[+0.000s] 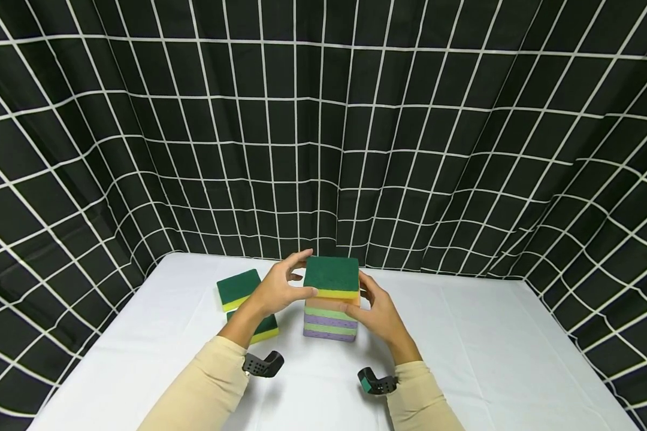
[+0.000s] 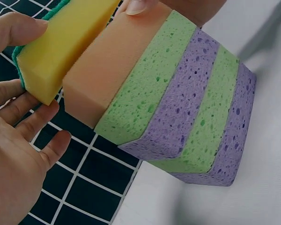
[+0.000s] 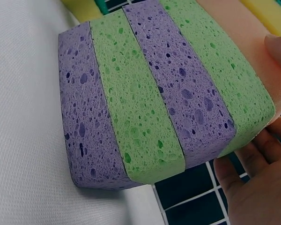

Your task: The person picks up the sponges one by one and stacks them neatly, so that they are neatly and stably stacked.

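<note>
A stack of sponges stands on the white table. From the bottom it alternates purple (image 3: 89, 112) and green (image 3: 136, 103), with an orange sponge (image 2: 110, 63) above them. On top is a yellow sponge with a dark green scouring pad (image 1: 331, 274). My left hand (image 1: 280, 287) holds this top sponge by its left side, thumb at the near edge and fingers behind. In the left wrist view a narrow wedge shows between it and the orange sponge. My right hand (image 1: 376, 305) grips the orange sponge from the right, thumb on its near face, other fingers behind the stack.
Left of the stack lie two more yellow-and-green scouring sponges, one farther back (image 1: 239, 287) and one nearer (image 1: 266, 325), partly behind the left forearm. A black curtain with a white grid (image 1: 323, 120) encloses the white table (image 1: 463, 347) at the back and sides.
</note>
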{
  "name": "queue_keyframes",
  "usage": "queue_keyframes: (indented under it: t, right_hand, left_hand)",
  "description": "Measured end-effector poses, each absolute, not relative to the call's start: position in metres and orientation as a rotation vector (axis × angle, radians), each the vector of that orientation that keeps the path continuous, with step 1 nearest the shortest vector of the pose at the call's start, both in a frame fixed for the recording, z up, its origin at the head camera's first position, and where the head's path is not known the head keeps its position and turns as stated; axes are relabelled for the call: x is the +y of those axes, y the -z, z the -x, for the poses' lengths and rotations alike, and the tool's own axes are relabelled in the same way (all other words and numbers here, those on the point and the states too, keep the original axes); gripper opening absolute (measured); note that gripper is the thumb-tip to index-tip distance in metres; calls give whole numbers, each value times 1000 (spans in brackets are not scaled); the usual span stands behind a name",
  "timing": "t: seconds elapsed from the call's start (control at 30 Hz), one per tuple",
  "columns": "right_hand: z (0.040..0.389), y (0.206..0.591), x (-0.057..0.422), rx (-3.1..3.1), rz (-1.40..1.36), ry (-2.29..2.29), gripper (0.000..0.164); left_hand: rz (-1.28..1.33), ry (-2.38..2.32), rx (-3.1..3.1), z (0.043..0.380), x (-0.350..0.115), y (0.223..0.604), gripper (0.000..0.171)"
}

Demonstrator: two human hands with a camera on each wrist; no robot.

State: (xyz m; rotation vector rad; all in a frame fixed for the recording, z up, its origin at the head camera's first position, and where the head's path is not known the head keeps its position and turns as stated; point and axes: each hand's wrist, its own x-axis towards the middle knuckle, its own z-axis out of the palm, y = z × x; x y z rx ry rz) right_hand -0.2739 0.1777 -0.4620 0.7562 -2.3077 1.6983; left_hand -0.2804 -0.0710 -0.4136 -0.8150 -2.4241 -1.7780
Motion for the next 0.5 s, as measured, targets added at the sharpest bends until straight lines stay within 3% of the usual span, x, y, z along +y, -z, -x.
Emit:
queue_keyframes:
  t: [0.5]
  right_hand:
    - [253, 431, 171, -2334, -758, -1738, 76]
  left_hand:
    - [833, 1768, -2433, 282, -67, 417, 77]
